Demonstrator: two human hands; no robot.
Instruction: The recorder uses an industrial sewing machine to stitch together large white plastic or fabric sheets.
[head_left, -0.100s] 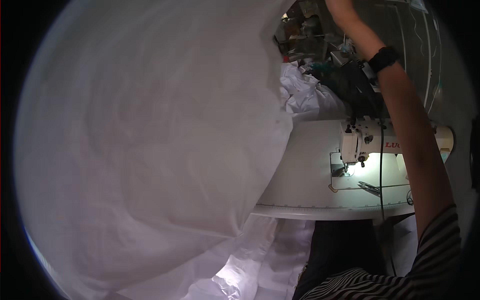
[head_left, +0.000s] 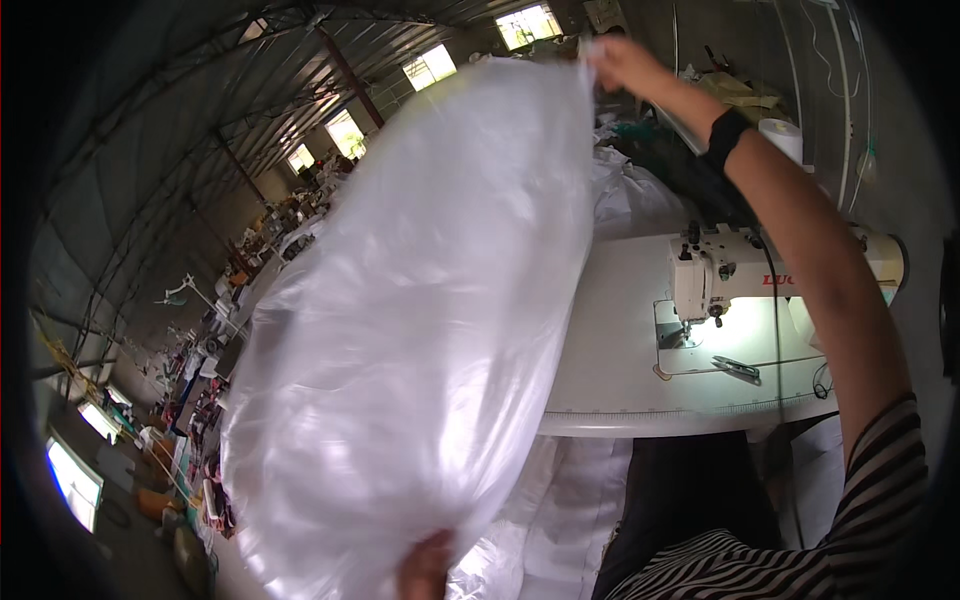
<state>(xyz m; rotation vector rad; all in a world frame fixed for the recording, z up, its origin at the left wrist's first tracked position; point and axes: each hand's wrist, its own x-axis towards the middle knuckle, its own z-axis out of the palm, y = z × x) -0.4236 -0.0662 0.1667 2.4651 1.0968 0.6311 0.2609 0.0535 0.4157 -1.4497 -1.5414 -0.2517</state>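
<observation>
A large, shiny white sheet (head_left: 410, 300) of thin material billows upright in front of me, left of the sewing machine. High up at its far top corner, my right hand (head_left: 620, 65) is closed on the edge, arm stretched out and a black band on the wrist. My left hand (head_left: 425, 565) is low, at the sheet's near bottom edge, blurred by motion; creases gather toward it, so it appears to grip the material. The sewing machine (head_left: 735, 270) stands to the right with its lamp lit. Thread snips (head_left: 738, 370) lie on its table, apart from both hands.
The white machine table (head_left: 610, 330) has a ruler strip along its front edge. More white material (head_left: 575, 490) hangs over my lap. A crumpled white pile (head_left: 630, 195) lies behind the table. A thread cone (head_left: 782, 140) stands at the back right. A dark cable hangs before the machine.
The sheet, which covered most of the left side, has swung away and narrowed, uncovering the workshop. My right hand has come lower and leftward. My left hand has come into view.
</observation>
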